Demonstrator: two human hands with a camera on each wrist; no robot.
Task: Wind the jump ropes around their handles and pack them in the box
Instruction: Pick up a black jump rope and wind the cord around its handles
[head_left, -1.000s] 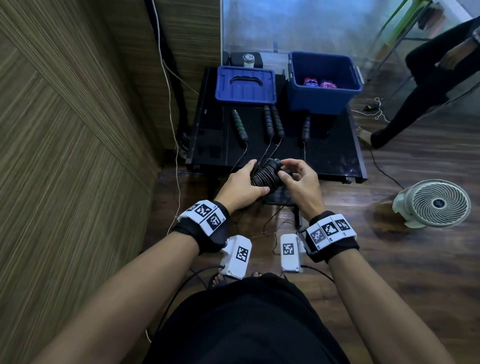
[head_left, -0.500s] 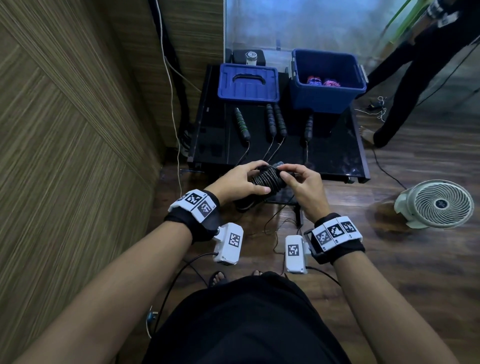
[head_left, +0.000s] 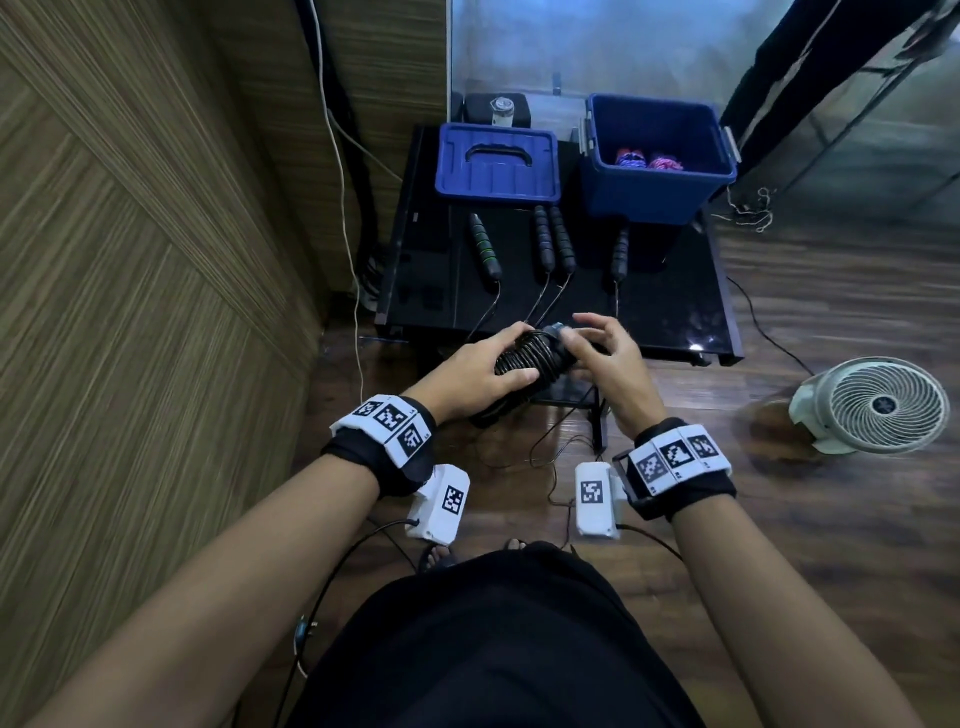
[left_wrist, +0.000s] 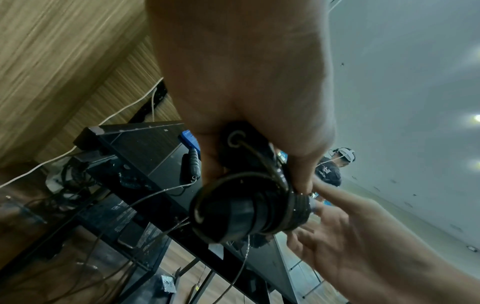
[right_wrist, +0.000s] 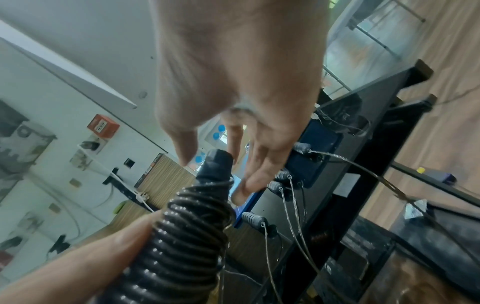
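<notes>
The wound jump rope (head_left: 524, 358) is a black bundle, its glossy cord coiled tightly round both handles, lying slantwise between the fingers of both hands; one bare handle end (right_wrist: 217, 162) pokes out by the right fingertips. Beyond the fingers, four more black handles (head_left: 550, 239) lie on the table with thin cords trailing. Farther off stands the open blue box (head_left: 657, 161), two multicoloured wound ropes (head_left: 647, 161) inside.

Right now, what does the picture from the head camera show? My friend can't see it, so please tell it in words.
Two hands work on a black jump rope bundle: the left hand grips the coiled rope, and the right hand has spread fingers at its end. Beyond them, on a black table, lie four more rope handles, a blue lid and an open blue box holding colourful wound ropes.
</notes>
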